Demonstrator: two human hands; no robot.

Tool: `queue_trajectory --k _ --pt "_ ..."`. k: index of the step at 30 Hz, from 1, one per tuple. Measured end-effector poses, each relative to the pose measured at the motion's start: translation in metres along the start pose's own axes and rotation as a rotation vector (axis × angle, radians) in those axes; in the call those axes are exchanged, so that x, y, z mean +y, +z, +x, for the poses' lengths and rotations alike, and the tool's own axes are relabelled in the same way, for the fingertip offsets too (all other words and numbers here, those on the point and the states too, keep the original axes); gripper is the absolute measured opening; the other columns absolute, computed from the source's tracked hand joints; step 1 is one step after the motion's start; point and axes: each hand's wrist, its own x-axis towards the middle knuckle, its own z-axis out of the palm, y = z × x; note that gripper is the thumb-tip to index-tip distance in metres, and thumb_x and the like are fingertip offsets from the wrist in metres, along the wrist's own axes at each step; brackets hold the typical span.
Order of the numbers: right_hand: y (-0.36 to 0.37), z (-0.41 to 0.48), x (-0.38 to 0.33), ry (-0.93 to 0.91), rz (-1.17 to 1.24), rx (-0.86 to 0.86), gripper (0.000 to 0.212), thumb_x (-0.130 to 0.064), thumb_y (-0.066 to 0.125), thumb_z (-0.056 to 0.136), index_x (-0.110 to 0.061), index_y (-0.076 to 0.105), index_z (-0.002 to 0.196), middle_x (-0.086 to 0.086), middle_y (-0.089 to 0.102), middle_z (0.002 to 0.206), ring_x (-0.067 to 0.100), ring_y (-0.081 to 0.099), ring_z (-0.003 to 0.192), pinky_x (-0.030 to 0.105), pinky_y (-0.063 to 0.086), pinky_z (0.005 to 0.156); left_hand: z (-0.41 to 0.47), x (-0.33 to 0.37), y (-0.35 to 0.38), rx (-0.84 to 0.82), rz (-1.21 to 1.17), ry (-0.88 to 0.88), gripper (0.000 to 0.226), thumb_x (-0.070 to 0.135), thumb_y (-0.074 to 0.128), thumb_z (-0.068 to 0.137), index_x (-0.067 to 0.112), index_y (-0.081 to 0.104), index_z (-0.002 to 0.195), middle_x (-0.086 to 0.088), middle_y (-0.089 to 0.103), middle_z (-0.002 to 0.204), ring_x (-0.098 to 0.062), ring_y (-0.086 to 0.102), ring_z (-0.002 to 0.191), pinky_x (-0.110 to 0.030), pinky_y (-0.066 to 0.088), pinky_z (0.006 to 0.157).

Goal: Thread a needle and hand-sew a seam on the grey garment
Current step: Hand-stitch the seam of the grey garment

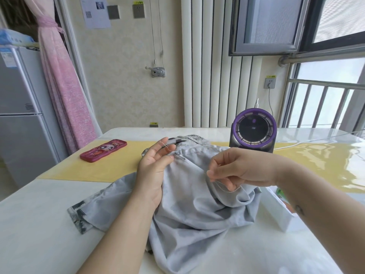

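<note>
The grey garment [197, 210] lies bunched on the white table [39, 224] in front of me. My left hand [156, 167] holds up a gathered fold of it, thumb and fingers pinching the cloth near a seam; a thin thread loops over the fingers. My right hand [235, 169] hovers over the garment to the right, its thumb and forefinger pinching a fine white thread [221, 185] that trails down across the cloth. The needle is too small to make out.
A red phone case [103, 150] lies on the yellow mat [110, 167] at the left. A purple-ringed desk fan [253, 131] stands behind the garment, its cable running right. A white box [276, 210] sits by my right forearm.
</note>
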Motion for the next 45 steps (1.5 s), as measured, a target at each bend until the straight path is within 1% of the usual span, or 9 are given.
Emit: queue_trajectory --k 5,10,12,17,22,27,32,36,45 --pt "0.001 -0.008 -0.013 0.142 -0.503 0.010 0.020 -0.029 0.065 0.087 -0.014 0.063 0.074 -0.007 0.059 0.055 0.007 0.052 0.054 0.021 0.045 0.066 0.004 0.000 -0.005 -0.007 -0.090 -0.054 0.037 -0.017 0.044 0.084 0.015 0.063 0.089 0.011 0.064 0.067 -0.009 0.055 0.075 -0.017 0.047 0.075" --pt "-0.001 -0.010 -0.023 0.217 -0.728 0.047 0.020 -0.036 0.065 0.084 -0.021 0.064 0.071 -0.010 0.066 0.059 0.007 0.056 0.058 0.022 0.048 0.066 0.003 0.003 -0.006 -0.090 -0.093 -0.084 0.038 -0.018 0.039 0.084 0.015 0.058 0.081 0.009 0.055 0.063 -0.004 0.050 0.059 -0.011 0.044 0.061" --pt "-0.003 -0.010 -0.028 0.131 -0.733 0.151 0.015 -0.038 0.066 0.081 -0.023 0.070 0.079 -0.013 0.071 0.072 0.006 0.062 0.066 0.027 0.053 0.072 0.004 0.006 -0.008 -0.101 -0.061 -0.057 0.038 -0.019 0.039 0.083 0.015 0.055 0.078 0.010 0.054 0.062 -0.003 0.049 0.059 -0.010 0.043 0.061" --pt "0.021 0.002 -0.038 -0.190 -0.615 0.460 0.014 -0.035 0.071 0.079 -0.024 0.074 0.086 -0.012 0.071 0.086 -0.002 0.064 0.078 0.012 0.049 0.072 -0.001 0.010 -0.005 -0.128 -0.008 -0.032 0.038 -0.020 0.039 0.082 0.015 0.052 0.077 0.010 0.054 0.062 -0.005 0.048 0.063 -0.017 0.039 0.068" --pt "0.052 0.032 -0.027 -0.215 -0.784 0.637 0.017 -0.035 0.065 0.083 -0.019 0.070 0.086 -0.002 0.070 0.088 0.016 0.062 0.087 0.035 0.051 0.078 -0.006 0.010 -0.004 -0.144 -0.089 -0.104 0.037 -0.019 0.040 0.083 0.015 0.054 0.081 0.007 0.056 0.065 -0.016 0.052 0.076 -0.028 0.044 0.078" --pt "0.047 0.035 -0.021 -0.227 -0.679 0.680 0.012 -0.027 0.062 0.087 -0.023 0.073 0.085 -0.010 0.069 0.084 0.008 0.061 0.083 0.030 0.050 0.079 -0.007 0.012 -0.008 -0.118 -0.117 -0.129 0.036 -0.014 0.045 0.086 0.016 0.063 0.098 0.004 0.072 0.087 -0.013 0.063 0.088 -0.026 0.051 0.084" --pt "0.047 0.035 -0.015 -0.241 -0.651 0.682 0.013 -0.033 0.062 0.087 -0.024 0.072 0.084 -0.012 0.069 0.080 0.005 0.061 0.077 0.031 0.050 0.077 -0.010 0.011 -0.008 -0.132 -0.078 -0.113 0.042 -0.011 0.048 0.086 0.018 0.060 0.113 0.001 0.071 0.109 -0.019 0.061 0.110 -0.034 0.046 0.098" --pt "0.050 0.041 -0.015 -0.224 -0.661 0.689 0.020 -0.041 0.062 0.085 -0.024 0.071 0.084 -0.007 0.069 0.078 0.010 0.062 0.076 0.034 0.052 0.073 -0.012 0.011 -0.007 -0.140 -0.029 -0.087 0.043 -0.012 0.048 0.087 0.021 0.061 0.113 -0.001 0.070 0.113 -0.018 0.060 0.113 -0.032 0.048 0.096" --pt "0.047 0.040 -0.014 -0.245 -0.736 0.708 0.018 -0.033 0.058 0.088 -0.023 0.072 0.084 -0.004 0.070 0.077 0.015 0.061 0.076 0.035 0.051 0.072 -0.015 0.015 -0.009 -0.165 0.256 0.037 0.049 -0.011 0.053 0.087 0.030 0.058 0.113 0.001 0.067 0.114 -0.009 0.061 0.112 -0.022 0.048 0.096"
